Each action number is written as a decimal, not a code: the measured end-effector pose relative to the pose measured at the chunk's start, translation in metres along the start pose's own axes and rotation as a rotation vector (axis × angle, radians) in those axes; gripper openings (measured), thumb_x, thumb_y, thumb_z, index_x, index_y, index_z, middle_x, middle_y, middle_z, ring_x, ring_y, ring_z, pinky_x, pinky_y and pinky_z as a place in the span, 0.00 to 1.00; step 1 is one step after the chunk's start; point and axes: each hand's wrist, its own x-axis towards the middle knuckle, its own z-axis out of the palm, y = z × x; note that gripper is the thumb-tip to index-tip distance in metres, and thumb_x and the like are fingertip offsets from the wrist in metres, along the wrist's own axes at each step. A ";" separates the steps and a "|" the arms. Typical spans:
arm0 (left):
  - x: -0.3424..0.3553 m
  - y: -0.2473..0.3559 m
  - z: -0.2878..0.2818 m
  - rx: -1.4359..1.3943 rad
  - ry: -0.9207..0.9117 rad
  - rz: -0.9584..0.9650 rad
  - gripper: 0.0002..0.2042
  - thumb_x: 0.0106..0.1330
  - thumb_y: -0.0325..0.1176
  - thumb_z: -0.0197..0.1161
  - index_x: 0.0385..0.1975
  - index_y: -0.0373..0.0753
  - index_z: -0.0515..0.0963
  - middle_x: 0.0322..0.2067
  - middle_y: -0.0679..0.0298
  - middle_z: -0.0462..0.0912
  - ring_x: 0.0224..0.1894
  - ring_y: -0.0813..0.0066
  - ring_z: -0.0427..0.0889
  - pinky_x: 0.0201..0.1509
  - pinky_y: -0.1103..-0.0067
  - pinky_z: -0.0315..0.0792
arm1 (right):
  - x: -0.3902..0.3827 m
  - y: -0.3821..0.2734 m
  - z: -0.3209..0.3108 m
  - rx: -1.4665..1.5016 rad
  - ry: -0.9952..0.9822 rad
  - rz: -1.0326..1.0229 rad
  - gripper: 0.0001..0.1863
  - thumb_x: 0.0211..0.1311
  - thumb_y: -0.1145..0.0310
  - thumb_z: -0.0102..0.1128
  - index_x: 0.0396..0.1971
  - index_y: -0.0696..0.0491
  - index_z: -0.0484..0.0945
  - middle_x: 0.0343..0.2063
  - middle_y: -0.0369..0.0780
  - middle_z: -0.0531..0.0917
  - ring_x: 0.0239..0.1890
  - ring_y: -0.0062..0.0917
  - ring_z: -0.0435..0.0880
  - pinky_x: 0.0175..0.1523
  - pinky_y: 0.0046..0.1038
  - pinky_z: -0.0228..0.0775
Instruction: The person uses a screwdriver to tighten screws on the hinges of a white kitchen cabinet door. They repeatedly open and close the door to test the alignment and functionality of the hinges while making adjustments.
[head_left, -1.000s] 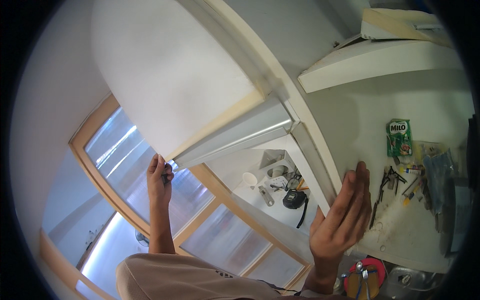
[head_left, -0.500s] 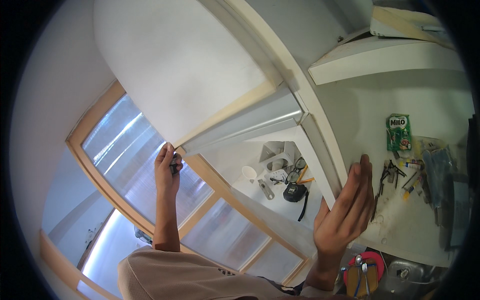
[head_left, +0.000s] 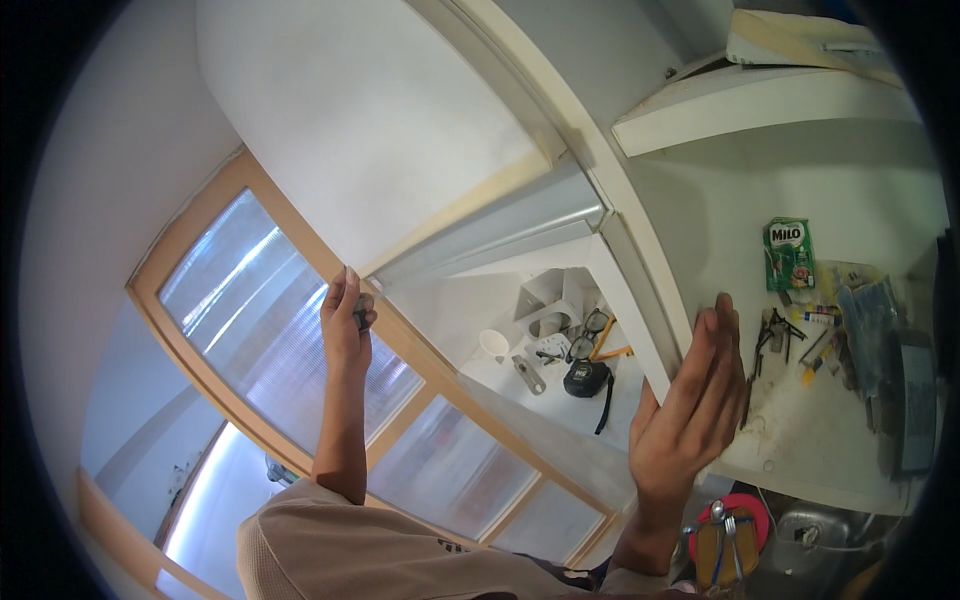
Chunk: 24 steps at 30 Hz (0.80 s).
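Note:
My left hand (head_left: 345, 320) is raised beside the lower corner of a white cabinet door (head_left: 370, 130), its fingers curled round a small dark object (head_left: 360, 318) whose kind I cannot make out. Flat against the edge of a white cabinet panel (head_left: 655, 345) lies my right hand (head_left: 685, 425), fingers stretched out on one side and thumb on the other. Between the hands, a compartment holds a black tape measure (head_left: 586, 379), a utility knife (head_left: 528, 375), a white cup (head_left: 494, 345), glasses (head_left: 590, 335) and a grey holder (head_left: 550, 300).
Right of the panel, a green carton (head_left: 789, 254) stands near loose black clips (head_left: 776, 332) and plastic bags (head_left: 875, 310). Below are a pink plate (head_left: 762, 520) with cutlery and a sink (head_left: 815, 525). A wood-framed glazed partition (head_left: 270, 290) runs along the left.
My left hand has shifted slightly up and right and turned a little, still closed round the dark object. My right hand stays at the panel edge. The view has moved slightly.

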 end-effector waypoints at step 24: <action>0.015 -0.028 0.026 -0.001 0.026 0.131 0.15 0.71 0.42 0.69 0.47 0.38 0.80 0.30 0.73 0.75 0.27 0.87 0.73 0.29 0.86 0.66 | -0.012 -0.004 0.002 0.040 -0.013 0.024 0.40 0.56 0.79 0.66 0.70 0.62 0.62 0.66 0.51 0.73 0.66 0.47 0.75 0.68 0.44 0.67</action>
